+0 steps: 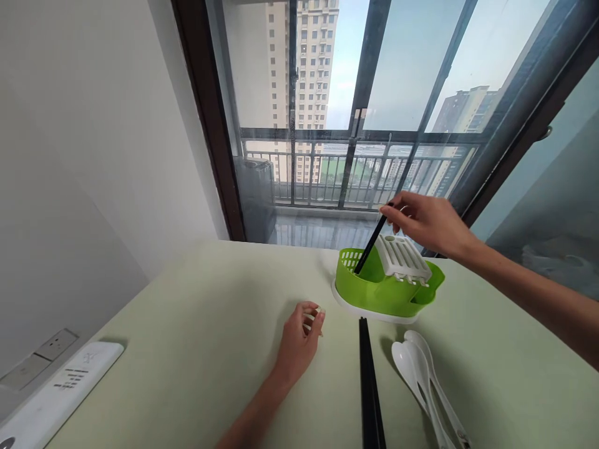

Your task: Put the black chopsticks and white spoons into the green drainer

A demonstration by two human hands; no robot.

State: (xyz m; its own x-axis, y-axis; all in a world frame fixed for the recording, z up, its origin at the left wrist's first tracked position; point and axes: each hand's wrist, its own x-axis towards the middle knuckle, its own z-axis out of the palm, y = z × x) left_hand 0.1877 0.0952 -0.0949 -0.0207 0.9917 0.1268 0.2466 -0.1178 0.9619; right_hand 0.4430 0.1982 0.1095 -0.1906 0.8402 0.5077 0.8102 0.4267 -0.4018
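Observation:
My right hand (423, 221) pinches the upper end of a black chopstick (372, 244), held at a slant. Whether it is one stick or two pressed together, I cannot tell. Its lower end is inside the left compartment of a green utensil holder (374, 298) with a white rack on top and a white base. My left hand (302, 333) rests on the table, loosely curled and holding nothing visible. Right of that hand, more black chopsticks (369, 386) lie together, pointing toward the holder. Beside them are several white spoons (423, 371), bowls facing the holder.
The pale green table (196, 349) reaches to a glass sliding door (327, 134) with a balcony railing behind it. A white power strip (70, 386) lies along the left edge. Near it, a wall socket (57, 344) is on the white wall.

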